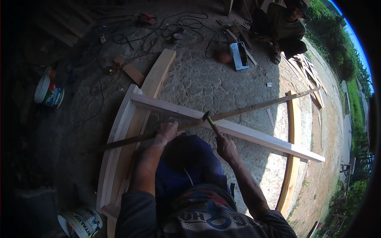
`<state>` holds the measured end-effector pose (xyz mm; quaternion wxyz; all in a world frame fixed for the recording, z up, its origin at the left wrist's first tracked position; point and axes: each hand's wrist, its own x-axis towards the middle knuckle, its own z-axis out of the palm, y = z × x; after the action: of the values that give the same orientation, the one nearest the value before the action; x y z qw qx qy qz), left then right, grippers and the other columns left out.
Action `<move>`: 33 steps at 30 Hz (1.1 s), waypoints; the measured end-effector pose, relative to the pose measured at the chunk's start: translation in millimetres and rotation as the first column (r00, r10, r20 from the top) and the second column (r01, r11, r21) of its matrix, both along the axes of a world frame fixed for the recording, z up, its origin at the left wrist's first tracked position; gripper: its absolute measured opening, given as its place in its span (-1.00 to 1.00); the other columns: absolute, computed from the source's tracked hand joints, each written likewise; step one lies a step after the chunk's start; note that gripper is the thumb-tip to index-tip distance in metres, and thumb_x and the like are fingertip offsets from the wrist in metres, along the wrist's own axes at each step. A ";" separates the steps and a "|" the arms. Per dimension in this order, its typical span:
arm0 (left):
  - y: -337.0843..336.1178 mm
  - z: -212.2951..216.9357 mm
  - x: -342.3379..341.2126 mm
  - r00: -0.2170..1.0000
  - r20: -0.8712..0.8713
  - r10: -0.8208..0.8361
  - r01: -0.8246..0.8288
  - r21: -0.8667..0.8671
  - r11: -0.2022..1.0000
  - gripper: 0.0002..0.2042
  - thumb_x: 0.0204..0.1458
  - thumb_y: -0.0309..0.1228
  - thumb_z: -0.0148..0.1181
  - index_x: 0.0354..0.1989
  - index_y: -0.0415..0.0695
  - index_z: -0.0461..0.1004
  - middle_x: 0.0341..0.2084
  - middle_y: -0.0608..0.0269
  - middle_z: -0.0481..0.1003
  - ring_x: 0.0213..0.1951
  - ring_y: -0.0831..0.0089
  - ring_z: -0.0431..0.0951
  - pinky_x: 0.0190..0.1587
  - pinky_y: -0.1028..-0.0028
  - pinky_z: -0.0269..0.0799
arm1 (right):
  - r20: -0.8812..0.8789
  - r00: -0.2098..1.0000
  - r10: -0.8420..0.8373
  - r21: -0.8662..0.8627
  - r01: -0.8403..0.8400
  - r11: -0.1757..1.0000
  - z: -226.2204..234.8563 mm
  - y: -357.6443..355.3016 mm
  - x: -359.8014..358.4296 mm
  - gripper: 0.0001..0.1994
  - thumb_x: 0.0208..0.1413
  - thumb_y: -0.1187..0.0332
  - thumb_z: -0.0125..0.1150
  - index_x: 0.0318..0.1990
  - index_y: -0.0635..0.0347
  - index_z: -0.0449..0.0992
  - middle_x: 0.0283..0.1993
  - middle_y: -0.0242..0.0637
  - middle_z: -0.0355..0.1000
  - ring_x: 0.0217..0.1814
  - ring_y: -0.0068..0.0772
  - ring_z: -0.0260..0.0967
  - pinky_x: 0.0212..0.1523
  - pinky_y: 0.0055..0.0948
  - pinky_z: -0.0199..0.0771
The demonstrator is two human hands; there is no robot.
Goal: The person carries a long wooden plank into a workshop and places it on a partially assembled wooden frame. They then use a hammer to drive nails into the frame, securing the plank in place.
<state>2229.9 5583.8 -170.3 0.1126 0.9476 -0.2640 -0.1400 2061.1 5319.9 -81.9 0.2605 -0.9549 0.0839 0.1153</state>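
My right hand (227,150) is closed round the handle of a hammer (213,125), which has a dark head and a partly green handle. The hammer head is over the spot where a long thin wooden strip (258,107) crosses a pale wooden beam (254,137). My left hand (168,131) has its fingers curled on the same strip, left of that crossing. Whether it also pinches something small, such as a nail, cannot be made out. The beam's left end meets a pale wooden frame side (115,139).
Timbers on the floor (158,75) (293,123) lie under the frame's two sides. Two buckets (49,93) (81,223) stand at the left. Cables (190,23) and a white-blue box-like object (239,55) lie ahead. Another person (283,27) crouches at the far right near scrap wood (305,69).
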 end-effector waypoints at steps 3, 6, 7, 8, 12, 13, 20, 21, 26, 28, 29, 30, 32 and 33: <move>5.4 4.4 -0.3 0.999 -0.014 0.030 -0.030 0.008 1.000 -0.51 0.08 0.13 0.30 -0.21 -0.10 0.54 -0.34 -0.04 0.66 -0.21 -0.08 0.69 -0.11 -0.06 0.57 | 0.415 0.909 0.028 0.083 -0.068 0.994 29.6 8.2 6.4 -0.31 0.30 0.41 0.04 0.56 -0.15 0.00 -0.32 0.08 0.49 -0.34 0.26 0.52 -0.34 0.10 0.52; 2.2 5.7 -1.7 0.999 -0.032 0.027 -0.026 0.015 1.000 -0.52 0.08 0.13 0.30 -0.20 -0.09 0.54 -0.33 -0.04 0.66 -0.20 -0.07 0.69 -0.10 -0.06 0.57 | 0.438 0.899 -0.013 0.056 -0.013 0.998 8.8 10.0 -4.8 -0.29 0.30 0.39 0.05 0.57 -0.17 -0.03 -0.31 0.09 0.51 -0.35 0.26 0.52 -0.36 0.11 0.52; 0.4 5.5 -4.0 0.999 -0.040 0.017 -0.016 0.019 1.000 -0.52 0.08 0.13 0.30 -0.20 -0.09 0.54 -0.33 -0.05 0.66 -0.19 -0.07 0.69 -0.09 -0.06 0.57 | 0.405 0.914 -0.039 0.061 0.016 0.998 -6.3 8.4 -11.2 -0.29 0.30 0.39 0.04 0.57 -0.19 -0.04 -0.32 0.10 0.52 -0.35 0.26 0.53 -0.36 0.13 0.52; -0.8 6.7 -3.4 0.999 -0.031 0.011 -0.010 0.018 1.000 -0.52 0.08 0.13 0.30 -0.20 -0.09 0.53 -0.34 -0.05 0.66 -0.19 -0.07 0.69 -0.09 -0.06 0.57 | -0.011 1.000 0.017 -0.039 -0.018 0.999 -7.1 1.1 0.8 -0.27 0.29 0.38 0.01 0.58 -0.27 -0.07 -0.34 0.16 0.54 -0.34 0.28 0.54 -0.33 0.19 0.51; 1.5 6.5 -6.7 0.999 -0.035 0.018 -0.017 0.032 0.999 -0.51 0.08 0.14 0.29 -0.20 -0.09 0.53 -0.35 -0.04 0.66 -0.20 -0.07 0.69 -0.09 -0.05 0.58 | 0.111 0.993 0.043 0.027 -0.047 0.999 24.7 -0.6 10.1 -0.26 0.28 0.38 0.01 0.58 -0.32 -0.09 -0.37 0.19 0.54 -0.34 0.30 0.54 -0.30 0.23 0.51; 2.9 4.2 -5.9 0.998 -0.045 0.034 -0.033 0.038 0.999 -0.50 0.08 0.15 0.29 -0.19 -0.09 0.52 -0.35 -0.04 0.66 -0.20 -0.07 0.69 -0.09 -0.05 0.58 | 0.292 0.956 0.029 0.060 -0.048 0.997 27.3 4.9 11.7 -0.25 0.28 0.38 0.01 0.58 -0.33 -0.09 -0.34 0.20 0.55 -0.33 0.29 0.55 -0.30 0.23 0.50; -4.9 2.9 7.7 0.999 -0.019 0.030 -0.031 -0.047 0.998 -0.49 0.08 0.16 0.29 -0.17 -0.10 0.52 -0.31 -0.02 0.67 -0.18 -0.07 0.69 -0.03 -0.05 0.55 | 0.365 0.910 0.195 -0.244 -0.108 0.964 -49.7 -15.3 -6.3 -0.26 0.30 0.36 0.02 0.58 -0.35 -0.09 -0.16 0.39 0.51 -0.26 0.33 0.56 -0.27 0.20 0.53; 4.8 -1.4 -2.8 0.998 -0.026 0.054 -0.055 -0.041 0.998 -0.49 0.08 0.15 0.29 -0.15 -0.10 0.53 -0.29 -0.02 0.67 -0.17 -0.07 0.69 -0.02 -0.05 0.54 | 0.064 0.997 0.045 0.092 -0.051 0.994 -24.3 -6.2 1.8 -0.27 0.31 0.36 0.03 0.58 -0.31 -0.08 -0.15 0.39 0.51 -0.26 0.40 0.53 -0.24 0.21 0.52; 5.4 -2.2 -3.6 0.999 -0.039 0.030 -0.032 -0.051 0.998 -0.51 0.07 0.10 0.31 -0.15 -0.14 0.53 -0.32 -0.06 0.66 -0.18 -0.08 0.68 -0.07 -0.04 0.56 | 0.231 0.962 -0.146 0.076 0.132 0.988 -44.2 -21.8 15.6 -0.36 0.25 0.30 0.18 0.48 -0.16 0.16 -0.08 0.20 0.55 -0.15 0.36 0.53 -0.21 0.19 0.47; 9.2 -1.5 -6.1 0.997 -0.072 0.035 -0.038 -0.041 0.998 -0.56 0.09 0.05 0.30 -0.13 -0.11 0.55 -0.30 -0.03 0.66 -0.16 -0.06 0.68 -0.05 -0.04 0.55 | 0.218 0.969 -0.119 0.041 0.113 0.993 -45.5 -39.7 36.4 -0.51 0.22 0.34 0.20 0.31 0.01 0.36 -0.12 0.19 0.55 -0.11 0.34 0.53 -0.18 0.18 0.44; 11.7 -3.0 -7.4 0.994 -0.100 0.045 -0.047 -0.025 0.999 -0.58 0.10 0.02 0.29 -0.12 -0.09 0.56 -0.28 -0.01 0.66 -0.14 -0.05 0.68 -0.02 -0.03 0.54 | 0.154 0.981 -0.120 0.042 0.115 0.993 -37.3 -45.0 48.3 -0.59 0.21 0.37 0.20 0.22 0.11 0.44 -0.13 0.19 0.55 -0.09 0.32 0.52 -0.15 0.16 0.44; 11.5 -1.1 -5.5 0.992 -0.124 0.033 -0.036 -0.017 0.999 -0.61 0.11 -0.01 0.28 -0.10 -0.08 0.58 -0.25 0.00 0.67 -0.11 -0.03 0.68 0.01 -0.02 0.53 | 0.219 0.973 -0.072 0.050 0.062 0.997 -49.1 -63.2 58.7 -0.65 0.21 0.40 0.18 0.15 0.17 0.45 -0.11 0.17 0.54 -0.08 0.30 0.51 -0.13 0.12 0.43; 10.8 2.8 -2.2 0.986 -0.162 0.047 -0.049 -0.007 0.999 -0.67 0.11 -0.10 0.26 -0.10 -0.08 0.58 -0.25 0.01 0.67 -0.10 -0.02 0.67 0.02 -0.02 0.52 | 0.266 0.964 0.011 -0.027 -0.004 1.000 -56.9 -87.1 77.4 -0.77 0.22 0.45 0.15 0.01 0.27 0.45 0.03 0.10 0.45 -0.01 0.22 0.43 -0.06 0.03 0.41; -4.0 4.8 2.1 0.984 -0.178 0.025 -0.029 -0.019 0.999 -0.69 0.12 -0.14 0.25 -0.10 -0.08 0.58 -0.25 0.01 0.67 -0.10 -0.02 0.67 0.02 -0.02 0.52 | 0.314 0.947 0.072 -0.068 -0.054 0.996 -59.4 -96.8 86.3 -0.79 0.22 0.44 0.14 -0.01 0.25 0.45 0.05 0.08 0.43 0.02 0.22 0.40 -0.03 0.04 0.40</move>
<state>2232.0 5579.9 -165.5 0.1477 0.9336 -0.2415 -0.2197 2147.3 5223.1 -141.3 0.2387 -0.9704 0.0139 -0.0332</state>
